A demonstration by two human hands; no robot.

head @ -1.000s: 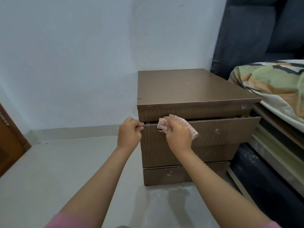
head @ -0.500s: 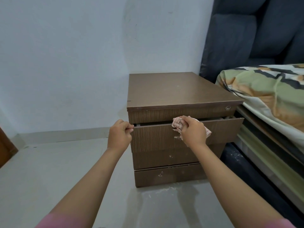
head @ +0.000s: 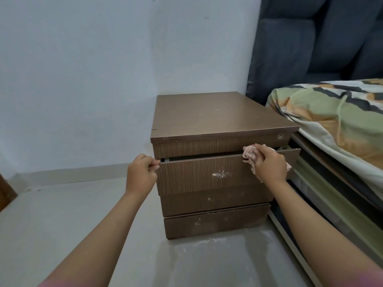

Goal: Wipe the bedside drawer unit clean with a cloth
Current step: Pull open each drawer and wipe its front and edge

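Note:
A brown wooden bedside drawer unit (head: 217,119) stands against the pale wall. Its upper drawer (head: 196,175) is pulled out a little, with a white dusty smear on its front. My left hand (head: 142,175) pinches the drawer front's top left corner. My right hand (head: 269,164) presses a crumpled pink checked cloth (head: 249,153) against the drawer's top edge near its right end. Two lower drawer fronts are shut and carry small white specks.
A bed with a green, orange and black patterned cover (head: 335,117) lies close on the right, under a dark padded headboard (head: 310,44). White dust lies on the grey floor (head: 62,214) in front of the unit. A brown door edge (head: 5,193) shows at far left.
My right hand has slid the cloth rightwards along the drawer's top edge, from near the left to near the right end. My left hand has kept its grip on the corner.

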